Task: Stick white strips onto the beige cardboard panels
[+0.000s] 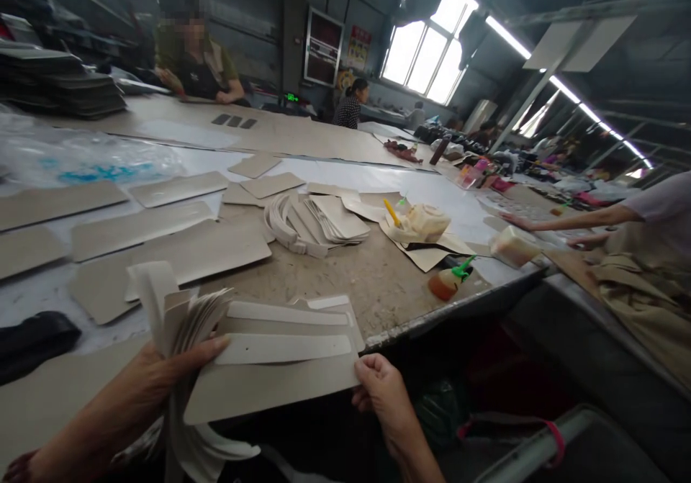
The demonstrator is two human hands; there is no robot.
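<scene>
My left hand (pixel 156 378) is closed around a thick bundle of pale flexible strips (pixel 188 317), which fan out above and hang below it. Its thumb presses toward one end of a white strip (pixel 286 349) lying along a flat beige panel (pixel 270 389). A second white strip (pixel 291 314) runs roughly parallel on the same panel. My right hand (pixel 384 393) pinches the panel's right edge between thumb and fingers. The panel is tilted over the near edge of the table, and another pale piece (pixel 345 310) shows behind it.
Loose beige panels (pixel 173 253) cover the table's left side. Curled strips (pixel 283 227) and stacked pieces (pixel 337 220) lie ahead. A green-capped glue bottle (pixel 448 281) stands near the edge, beside a container with a yellow-handled tool (pixel 392 213). Co-workers (pixel 197 73) sit across; another's arms (pixel 577 220) reach in right.
</scene>
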